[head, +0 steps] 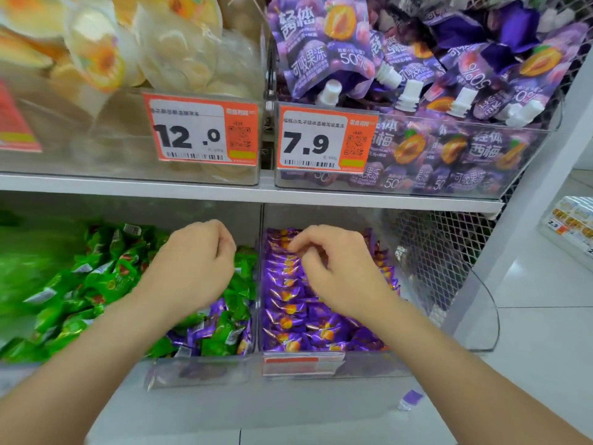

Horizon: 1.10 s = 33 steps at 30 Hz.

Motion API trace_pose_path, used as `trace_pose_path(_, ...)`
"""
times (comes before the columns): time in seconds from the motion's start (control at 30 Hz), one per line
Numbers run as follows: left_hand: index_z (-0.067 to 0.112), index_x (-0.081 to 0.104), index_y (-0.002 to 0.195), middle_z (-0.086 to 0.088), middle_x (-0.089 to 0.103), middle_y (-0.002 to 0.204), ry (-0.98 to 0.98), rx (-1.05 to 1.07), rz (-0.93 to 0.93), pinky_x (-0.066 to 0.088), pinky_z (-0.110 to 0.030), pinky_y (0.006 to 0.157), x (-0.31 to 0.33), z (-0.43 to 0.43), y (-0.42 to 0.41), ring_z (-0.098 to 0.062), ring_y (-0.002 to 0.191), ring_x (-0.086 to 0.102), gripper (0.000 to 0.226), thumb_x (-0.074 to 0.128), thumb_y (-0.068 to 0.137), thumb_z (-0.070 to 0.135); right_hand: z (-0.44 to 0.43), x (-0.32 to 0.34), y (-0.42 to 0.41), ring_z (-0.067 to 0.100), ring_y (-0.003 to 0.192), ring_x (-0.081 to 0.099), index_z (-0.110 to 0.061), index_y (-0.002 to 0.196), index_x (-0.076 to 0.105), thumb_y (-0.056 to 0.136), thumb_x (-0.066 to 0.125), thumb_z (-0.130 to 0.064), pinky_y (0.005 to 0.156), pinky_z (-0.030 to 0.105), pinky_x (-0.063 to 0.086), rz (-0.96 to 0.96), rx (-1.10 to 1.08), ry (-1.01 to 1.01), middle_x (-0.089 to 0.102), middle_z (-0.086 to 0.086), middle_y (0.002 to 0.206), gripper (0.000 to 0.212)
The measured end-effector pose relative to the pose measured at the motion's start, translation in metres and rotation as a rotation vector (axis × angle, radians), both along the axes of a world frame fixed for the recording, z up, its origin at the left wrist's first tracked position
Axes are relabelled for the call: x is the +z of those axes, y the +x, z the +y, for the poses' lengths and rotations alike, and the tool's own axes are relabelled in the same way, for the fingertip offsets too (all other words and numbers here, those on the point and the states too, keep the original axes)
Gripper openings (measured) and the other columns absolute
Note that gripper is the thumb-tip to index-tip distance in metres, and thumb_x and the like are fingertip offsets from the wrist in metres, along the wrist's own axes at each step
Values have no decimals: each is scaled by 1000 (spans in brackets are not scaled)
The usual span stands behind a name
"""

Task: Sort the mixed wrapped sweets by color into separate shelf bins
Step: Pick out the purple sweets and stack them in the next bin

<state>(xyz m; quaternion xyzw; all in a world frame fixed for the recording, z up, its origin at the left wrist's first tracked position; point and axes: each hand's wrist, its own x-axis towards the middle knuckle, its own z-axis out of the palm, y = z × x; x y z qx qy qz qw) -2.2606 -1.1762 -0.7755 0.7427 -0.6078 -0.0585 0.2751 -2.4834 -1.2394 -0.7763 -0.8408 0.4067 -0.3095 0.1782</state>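
Fingers (224, 242) of your left hand (195, 268) curl in under the palm, and I cannot tell whether they hold anything; the hand hovers over the green sweets (80, 284) in the left bin (199, 370). Your right hand (337, 271) bunches its fingers (300, 244) narrow, tips down at the purple sweets (288, 316) in the right bin (362, 364). Pinching one or only touching, I cannot tell. Stray purple wrappers (199, 332) lie among the green near the left bin's front. One loose purple sweet (410, 398) lies outside, on the grey surface before the right bin.
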Motion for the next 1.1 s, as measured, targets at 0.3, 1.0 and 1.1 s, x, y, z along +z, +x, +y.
trace_pose_path(0.3, 26, 63, 130, 3, 63, 128, 437, -246, -187, 47, -29, 101, -30, -31, 69, -17, 118, 59, 59, 88, 77, 32, 11, -15, 75, 18, 97, 49, -23, 95, 67, 85, 51, -15, 89, 42, 47, 119, 94, -118, 52, -7, 96, 20)
trace_pose_path(1.0, 25, 65, 104, 6, 62, 101, 575, -247, -219, 55, -34, 83, -29, -5, 101, -18, 93, 63, 60, 88, 66, 65, 27, -5, 130, 37, 97, 65, -19, 96, 62, 93, 64, -27, 67, 37, 48, 847, 350, -114, 42, 1, 79, 9)
trace_pose_path(1.1, 28, 66, 121, 10, 54, 87, 698, -321, -250, 52, -33, 79, -39, 5, 100, -19, 88, 59, 66, 87, 69, 63, 23, -7, 147, 34, 93, 60, -23, 80, 41, 89, 76, -46, 69, 39, 49, 872, 380, 43, 35, -3, 75, 43)
